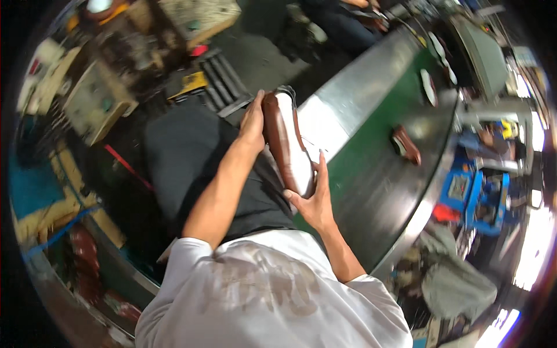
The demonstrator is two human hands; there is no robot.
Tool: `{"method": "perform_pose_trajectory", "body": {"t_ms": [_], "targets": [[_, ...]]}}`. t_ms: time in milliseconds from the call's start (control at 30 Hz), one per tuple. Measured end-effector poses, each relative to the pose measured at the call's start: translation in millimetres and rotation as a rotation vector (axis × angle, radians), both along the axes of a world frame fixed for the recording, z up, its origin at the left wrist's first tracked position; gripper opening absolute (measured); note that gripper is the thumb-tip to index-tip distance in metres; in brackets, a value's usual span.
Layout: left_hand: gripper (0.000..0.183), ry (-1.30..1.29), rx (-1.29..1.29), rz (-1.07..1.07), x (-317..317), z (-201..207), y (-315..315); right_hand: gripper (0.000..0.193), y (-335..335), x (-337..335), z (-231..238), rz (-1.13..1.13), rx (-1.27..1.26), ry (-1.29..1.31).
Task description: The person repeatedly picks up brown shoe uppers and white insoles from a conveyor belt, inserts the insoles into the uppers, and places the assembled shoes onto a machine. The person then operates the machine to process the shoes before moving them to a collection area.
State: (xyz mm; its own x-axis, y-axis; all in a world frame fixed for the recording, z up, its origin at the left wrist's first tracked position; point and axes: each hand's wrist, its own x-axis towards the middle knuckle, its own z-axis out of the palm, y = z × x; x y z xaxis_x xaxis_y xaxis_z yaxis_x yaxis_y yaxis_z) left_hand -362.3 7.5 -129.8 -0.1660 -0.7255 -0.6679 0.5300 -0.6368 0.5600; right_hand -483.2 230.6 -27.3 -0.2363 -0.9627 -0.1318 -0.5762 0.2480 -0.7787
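Observation:
Over my lap, a brown leather shoe lies tipped on its side, with its white sole turned up and to the right. My left hand presses along the brown upper at the far left. Around the near end curls my right hand, its thumb at the left edge and its fingers along the right side. Both hands hold the shoe between them. Something dark shows at the far tip of the shoe, too blurred to name.
To my right runs a green belt with a metal border. On it are another brown shoe and a white-soled piece. Blue crates stand farther right. A wooden box is at left. Another person sits at the top.

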Motion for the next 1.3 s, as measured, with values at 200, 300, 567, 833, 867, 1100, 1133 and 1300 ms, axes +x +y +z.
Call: {"method": "perform_pose_trajectory", "body": {"t_ms": [200, 300, 567, 833, 867, 1100, 1133, 1300], "targets": [[0.052, 0.199, -0.312, 0.157, 154, 20, -25, 0.098, -107, 102, -12, 0.173, 0.28, -0.914], [0.045, -0.094, -0.703, 0.273, 215, 78, 9, 0.104, -134, 125, -13, 0.419, 0.294, -0.738], [0.053, -0.808, -1.066, 0.086, 306, 128, 89, 0.119, -179, 164, -11, 0.798, -0.011, -0.127], [0.095, -0.623, -0.9, -0.039, 284, 131, 117, 0.126, -167, 168, -75, 0.873, -0.416, -0.035], [0.092, -0.663, -0.901, -0.05, 284, 129, 119, 0.125, -167, 166, -80, 0.886, -0.43, -0.043], [0.063, -0.702, -0.902, 0.05, 275, 114, 128, 0.125, -157, 164, -89, 0.853, -0.46, 0.04], [0.061, -0.701, -0.904, 0.058, 274, 113, 128, 0.125, -156, 165, -89, 0.849, -0.487, 0.053], [0.056, -0.718, -0.851, 0.068, 272, 115, 131, 0.124, -154, 167, -93, 0.834, -0.536, 0.023]]}}
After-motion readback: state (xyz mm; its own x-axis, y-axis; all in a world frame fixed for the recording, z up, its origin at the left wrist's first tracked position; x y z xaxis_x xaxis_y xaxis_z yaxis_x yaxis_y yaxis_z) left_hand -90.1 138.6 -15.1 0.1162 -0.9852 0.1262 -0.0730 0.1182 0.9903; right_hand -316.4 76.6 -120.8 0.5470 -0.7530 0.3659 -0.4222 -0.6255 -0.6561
